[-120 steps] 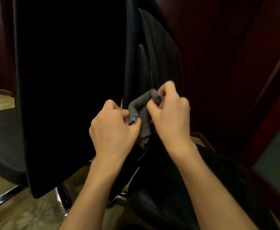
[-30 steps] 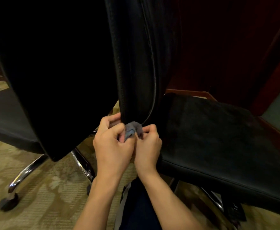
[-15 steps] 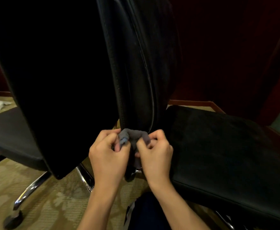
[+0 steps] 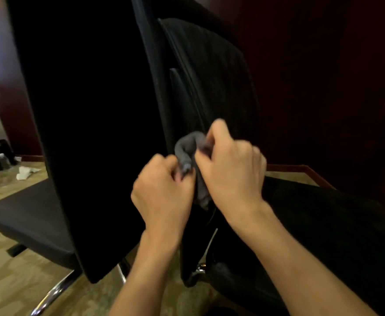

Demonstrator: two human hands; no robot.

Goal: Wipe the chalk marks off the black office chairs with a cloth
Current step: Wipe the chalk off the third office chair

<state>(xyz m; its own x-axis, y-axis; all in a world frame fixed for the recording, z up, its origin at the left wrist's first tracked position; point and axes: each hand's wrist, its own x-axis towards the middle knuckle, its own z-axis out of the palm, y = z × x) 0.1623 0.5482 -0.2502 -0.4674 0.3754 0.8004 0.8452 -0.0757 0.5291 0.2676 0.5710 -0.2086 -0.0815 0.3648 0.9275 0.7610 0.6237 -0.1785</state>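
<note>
Two black office chairs stand close together. The left chair's backrest [image 4: 91, 110] fills the left middle of the view, and the right chair's backrest [image 4: 209, 83] is seen edge-on beside it. A small grey cloth [image 4: 190, 147] is bunched between both hands against the edge of the right chair's backrest. My left hand [image 4: 164, 190] pinches the cloth's lower end. My right hand [image 4: 232, 169] grips its upper part. No chalk marks show on the dark surfaces.
The right chair's seat [image 4: 335, 224] spreads out at lower right and the left chair's seat [image 4: 32, 220] at lower left. Chrome chair legs [image 4: 54, 290] rest on patterned carpet. White crumpled paper [image 4: 26, 172] lies on the floor at far left. Dark wood walls stand behind.
Both hands have slid the cloth upward along the edge of the right chair's backrest from its bottom. The view has tilted up and the hands have spread slightly apart.
</note>
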